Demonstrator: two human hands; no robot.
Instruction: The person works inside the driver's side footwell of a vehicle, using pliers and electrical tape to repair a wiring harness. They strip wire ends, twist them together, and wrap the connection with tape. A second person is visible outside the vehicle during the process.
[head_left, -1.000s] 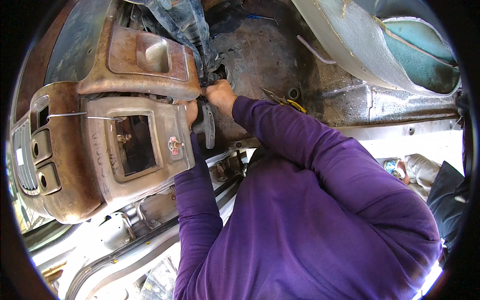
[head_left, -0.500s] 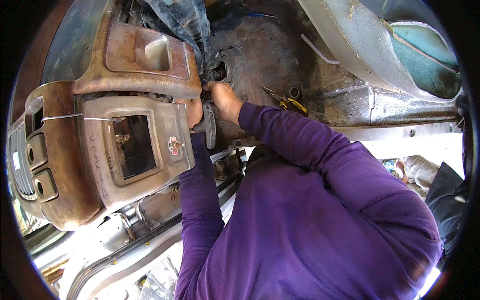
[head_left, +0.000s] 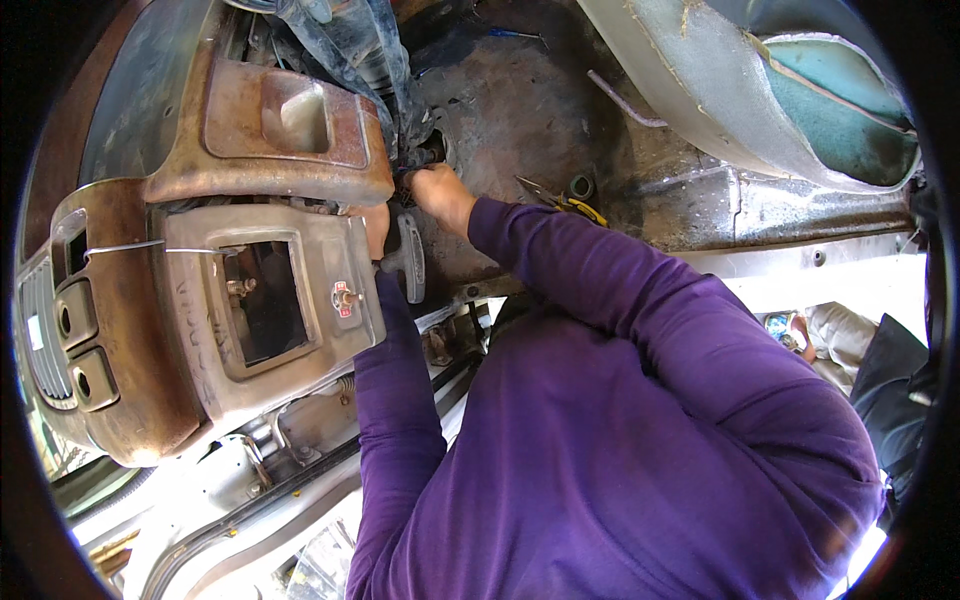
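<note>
My right hand [head_left: 441, 194] reaches in beside the lower edge of the worn brown dashboard [head_left: 268, 178]. Its fingers are curled closed by a dark metal fitting [head_left: 432, 153] near the floor; what they grip is too small and hidden to name. My left hand [head_left: 376, 228] is tucked beneath the dashboard's edge, so only its back shows and the fingers are out of sight. Just to the right of the left wrist is a grey T-shaped handle [head_left: 410, 258]. Dirty folded plastic sheeting [head_left: 385, 50] hangs beyond the hands.
On the bare, stained metal floor [head_left: 500, 110] lie yellow-handled pliers [head_left: 585, 209], a small round ring [head_left: 581, 186] and a blue-handled screwdriver [head_left: 515, 33]. A thin curved rod [head_left: 625, 100] lies beside the peeled-back grey floor covering [head_left: 720, 80]. A person's light-clothed leg [head_left: 838, 335] shows at right.
My left hand has slipped a little further under the dashboard, showing less of itself. The right hand stays closed at nearly the same spot. The whole view has shifted slightly.
</note>
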